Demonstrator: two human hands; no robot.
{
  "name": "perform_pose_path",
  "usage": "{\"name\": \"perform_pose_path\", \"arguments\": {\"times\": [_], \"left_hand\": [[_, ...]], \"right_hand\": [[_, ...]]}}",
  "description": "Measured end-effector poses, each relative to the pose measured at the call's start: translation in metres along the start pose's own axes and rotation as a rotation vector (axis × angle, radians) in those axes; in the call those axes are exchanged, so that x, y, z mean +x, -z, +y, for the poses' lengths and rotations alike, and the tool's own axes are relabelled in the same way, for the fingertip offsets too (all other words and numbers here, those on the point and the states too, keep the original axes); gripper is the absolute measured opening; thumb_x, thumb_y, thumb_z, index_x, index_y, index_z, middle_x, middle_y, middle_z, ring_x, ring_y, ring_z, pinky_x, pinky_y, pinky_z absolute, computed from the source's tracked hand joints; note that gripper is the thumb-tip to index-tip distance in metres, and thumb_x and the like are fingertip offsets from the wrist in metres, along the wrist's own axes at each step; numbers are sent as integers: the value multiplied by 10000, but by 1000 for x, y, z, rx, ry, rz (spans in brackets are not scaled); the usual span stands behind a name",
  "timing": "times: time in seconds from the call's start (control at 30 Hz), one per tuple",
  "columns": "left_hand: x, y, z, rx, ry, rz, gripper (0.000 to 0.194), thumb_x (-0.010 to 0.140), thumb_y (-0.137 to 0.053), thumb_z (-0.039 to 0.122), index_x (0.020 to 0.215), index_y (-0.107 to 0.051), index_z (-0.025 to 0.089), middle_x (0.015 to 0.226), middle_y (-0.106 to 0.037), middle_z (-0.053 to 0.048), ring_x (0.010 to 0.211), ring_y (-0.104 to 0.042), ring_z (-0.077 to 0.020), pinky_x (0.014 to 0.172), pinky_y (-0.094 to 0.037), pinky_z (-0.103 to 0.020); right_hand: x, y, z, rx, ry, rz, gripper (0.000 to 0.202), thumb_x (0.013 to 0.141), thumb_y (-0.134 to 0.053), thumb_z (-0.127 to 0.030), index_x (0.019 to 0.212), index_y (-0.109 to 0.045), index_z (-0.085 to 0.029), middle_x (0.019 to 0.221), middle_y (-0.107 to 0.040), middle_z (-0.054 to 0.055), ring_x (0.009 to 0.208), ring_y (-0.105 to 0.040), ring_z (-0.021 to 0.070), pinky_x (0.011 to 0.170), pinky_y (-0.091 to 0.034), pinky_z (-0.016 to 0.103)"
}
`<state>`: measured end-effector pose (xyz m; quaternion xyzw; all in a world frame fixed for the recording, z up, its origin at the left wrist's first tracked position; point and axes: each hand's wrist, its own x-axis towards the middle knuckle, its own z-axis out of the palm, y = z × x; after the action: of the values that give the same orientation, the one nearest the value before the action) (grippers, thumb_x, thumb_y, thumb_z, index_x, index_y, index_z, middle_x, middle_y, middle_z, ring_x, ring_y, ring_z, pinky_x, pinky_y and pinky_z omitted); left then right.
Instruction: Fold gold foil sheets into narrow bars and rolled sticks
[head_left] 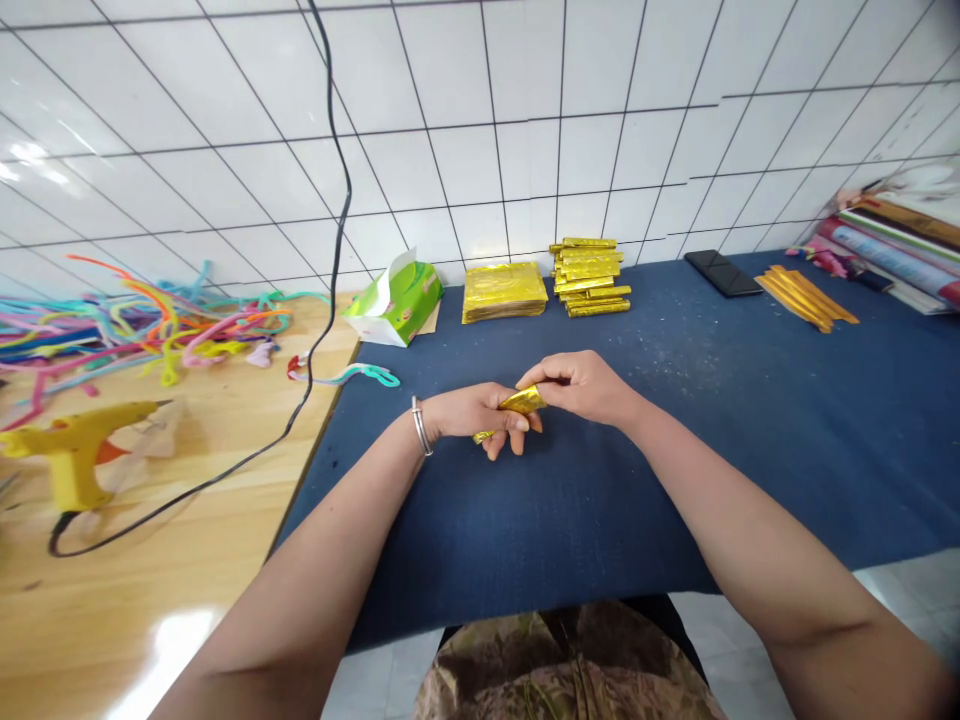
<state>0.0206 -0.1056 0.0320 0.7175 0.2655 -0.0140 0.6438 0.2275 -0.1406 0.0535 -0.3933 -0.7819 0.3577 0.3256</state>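
Observation:
Over the dark blue cloth [555, 540], a rolled piece of gold foil paper [523, 400] is between my two hands. My left hand [487, 412], with a silver bangle at the wrist, is closed around the roll, and one end shows below its palm. The fingertips of my right hand [581, 385] pinch the roll's upper right end. Behind the hands lie a flat stack of gold foil paper [505, 293] and, to its right, a pile of gold foil rolls [589, 278].
A green tissue pack [409, 300] stands by the tiled wall. On the wooden table at left are a yellow glue gun [71, 455] with a black cord [341, 230] and colourful pipe cleaners [150, 320]. A phone [721, 273], folded gold strips [802, 297] and books [892, 250] lie right.

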Motion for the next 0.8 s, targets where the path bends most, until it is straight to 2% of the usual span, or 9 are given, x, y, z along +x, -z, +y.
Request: {"name": "perform_pose_path", "arguments": {"times": [0.13,0.23,0.47,0.63,0.8], "left_hand": [[0,-1,2,19,-27,49,395,877,-541,472,1042,-564,114,797,-692,-72,456,-585,-78,415,-384,-161],[1,0,1,30,-36,78,395,878,-535,476,1033,-569,114,791,-690,-68,455,-580,-74,412,-376,-159],[3,0,-3,37,-33,120,383,883,-528,470,972,-593,102,745,-691,-61,440,-564,-63,410,-367,-153],[6,0,-7,43,-60,195,380,886,-527,472,964,-593,107,784,-700,-71,477,-594,-69,420,-382,-148],[10,0,-7,32,-132,270,379,883,-531,466,859,-609,96,686,-678,-51,497,-594,-68,492,-438,-162]], "right_hand": [[1,-8,10,-10,35,120,260,809,-482,-184,932,-710,-183,857,-703,7,746,-624,113,713,-452,227],[2,-12,15,12,15,152,235,828,-488,-226,922,-699,-181,799,-684,1,680,-605,104,674,-449,225],[3,-13,19,166,-32,100,191,843,-513,-294,862,-659,-172,738,-636,-4,646,-583,105,627,-459,229],[3,-13,15,319,-51,78,318,881,-499,-453,883,-635,-167,701,-605,-6,610,-566,102,608,-477,236],[0,-11,5,317,7,70,376,902,-460,-495,897,-640,-165,743,-606,9,652,-568,109,632,-473,245]]}}
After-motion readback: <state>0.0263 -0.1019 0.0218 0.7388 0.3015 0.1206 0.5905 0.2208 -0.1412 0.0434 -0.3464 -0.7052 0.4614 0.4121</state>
